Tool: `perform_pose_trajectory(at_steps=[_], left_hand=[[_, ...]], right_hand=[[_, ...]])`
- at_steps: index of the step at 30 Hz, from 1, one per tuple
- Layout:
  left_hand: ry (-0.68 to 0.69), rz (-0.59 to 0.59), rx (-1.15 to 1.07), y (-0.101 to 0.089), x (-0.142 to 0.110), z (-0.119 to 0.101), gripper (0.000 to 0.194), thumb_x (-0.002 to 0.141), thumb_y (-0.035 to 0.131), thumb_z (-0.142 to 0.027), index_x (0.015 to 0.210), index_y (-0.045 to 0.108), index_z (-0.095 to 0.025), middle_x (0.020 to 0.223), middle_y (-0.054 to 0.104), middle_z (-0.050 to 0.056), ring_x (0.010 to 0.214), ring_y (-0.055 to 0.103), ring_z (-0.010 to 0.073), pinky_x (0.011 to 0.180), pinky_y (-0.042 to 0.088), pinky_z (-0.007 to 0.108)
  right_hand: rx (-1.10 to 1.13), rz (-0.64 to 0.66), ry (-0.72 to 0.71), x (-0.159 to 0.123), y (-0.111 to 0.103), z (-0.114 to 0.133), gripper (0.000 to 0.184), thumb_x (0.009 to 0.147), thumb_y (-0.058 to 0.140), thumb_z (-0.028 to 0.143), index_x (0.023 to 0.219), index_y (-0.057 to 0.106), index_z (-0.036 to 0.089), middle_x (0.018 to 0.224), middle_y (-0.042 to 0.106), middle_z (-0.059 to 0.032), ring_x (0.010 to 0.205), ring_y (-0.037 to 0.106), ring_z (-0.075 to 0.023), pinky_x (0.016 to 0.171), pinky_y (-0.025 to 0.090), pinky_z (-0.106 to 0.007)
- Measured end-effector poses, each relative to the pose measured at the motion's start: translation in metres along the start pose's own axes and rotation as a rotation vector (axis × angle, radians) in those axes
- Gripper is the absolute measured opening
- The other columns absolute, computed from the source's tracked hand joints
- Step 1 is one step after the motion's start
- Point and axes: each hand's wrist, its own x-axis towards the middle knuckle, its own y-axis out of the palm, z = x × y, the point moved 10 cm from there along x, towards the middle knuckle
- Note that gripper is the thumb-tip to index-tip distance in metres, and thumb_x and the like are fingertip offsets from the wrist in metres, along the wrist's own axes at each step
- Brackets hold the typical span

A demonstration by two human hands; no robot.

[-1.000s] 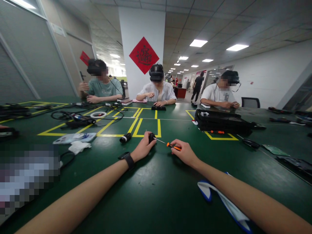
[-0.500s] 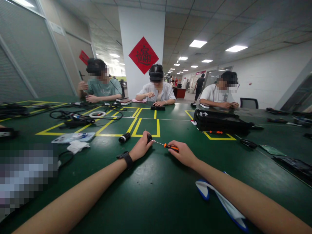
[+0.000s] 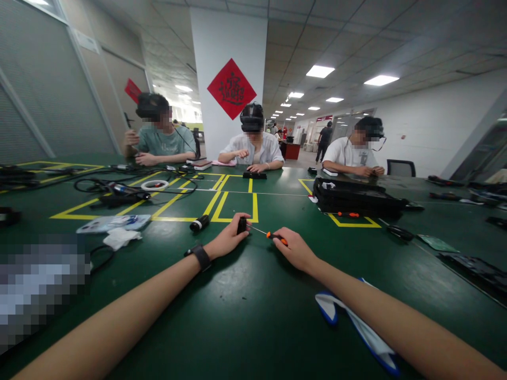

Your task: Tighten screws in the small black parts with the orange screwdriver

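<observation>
My left hand (image 3: 228, 237), with a dark band at the wrist, is closed around a small black part (image 3: 242, 225); its kind is too small to make out. In my right hand (image 3: 293, 248) is a screwdriver (image 3: 273, 236) with an orange and black handle. Its thin metal shaft points left toward the black part, and the tip is close to it; whether they touch I cannot tell. A short black cylinder (image 3: 199, 223) with a pale band lies on the green table just left of my left hand.
A black case (image 3: 356, 196) and an orange tool (image 3: 348, 214) lie at right. Cables (image 3: 114, 187), a plastic packet (image 3: 113, 224) and crumpled tissue (image 3: 122, 238) are at left. A blue-edged white cloth piece (image 3: 364, 327) lies by my right forearm. Several people sit across the table (image 3: 237, 338).
My left hand has turned slightly, so the black part shows more upright between the fingers. The screwdriver stays pointed at it. The whole view has shifted a little.
</observation>
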Motion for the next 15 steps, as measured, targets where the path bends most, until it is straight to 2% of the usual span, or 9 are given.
perform_pose_trajectory(at_steps=[3, 7, 11, 15], left_hand=[[-0.019, 0.002, -0.012, 0.0006, -0.0001, 0.0013, 0.037, 0.076, 0.043, -0.016, 0.111, 0.033, -0.021, 0.1, 0.052, 0.003, 0.093, 0.055, 0.0133, 0.088, 0.042, 0.032], [-0.04, 0.002, -0.009, 0.0016, -0.0003, 0.0011, 0.032, 0.076, 0.044, -0.017, 0.107, 0.034, -0.021, 0.096, 0.053, 0.002, 0.091, 0.054, 0.0139, 0.087, 0.041, 0.032], [-0.074, 0.001, -0.028, 0.0016, -0.0001, 0.0029, 0.032, 0.075, 0.045, -0.017, 0.105, 0.035, -0.021, 0.095, 0.053, 0.002, 0.09, 0.054, 0.0149, 0.086, 0.041, 0.033], [-0.072, -0.009, -0.047, -0.0006, 0.0001, 0.0016, 0.031, 0.076, 0.047, -0.021, 0.104, 0.035, -0.021, 0.092, 0.053, 0.001, 0.088, 0.054, 0.0157, 0.085, 0.04, 0.034]], right_hand=[[0.04, -0.001, -0.008, -0.0001, -0.0011, -0.0017, 0.018, 0.081, 0.048, 0.026, 0.095, 0.056, 0.018, 0.084, 0.058, -0.0024, 0.076, 0.053, -0.0134, 0.072, 0.039, -0.026], [0.025, 0.035, 0.037, -0.0012, 0.002, -0.0071, 0.024, 0.079, 0.051, 0.029, 0.101, 0.053, 0.02, 0.075, 0.058, 0.0008, 0.065, 0.052, -0.0125, 0.065, 0.039, -0.024], [-0.001, 0.011, 0.045, -0.0007, 0.0004, -0.0072, 0.024, 0.085, 0.042, 0.031, 0.097, 0.057, 0.018, 0.085, 0.06, -0.0039, 0.076, 0.054, -0.0142, 0.071, 0.038, -0.026], [0.011, -0.012, 0.004, 0.0017, -0.0015, -0.0054, 0.026, 0.087, 0.039, 0.029, 0.088, 0.061, 0.015, 0.086, 0.06, -0.006, 0.08, 0.053, -0.0145, 0.074, 0.038, -0.026]])
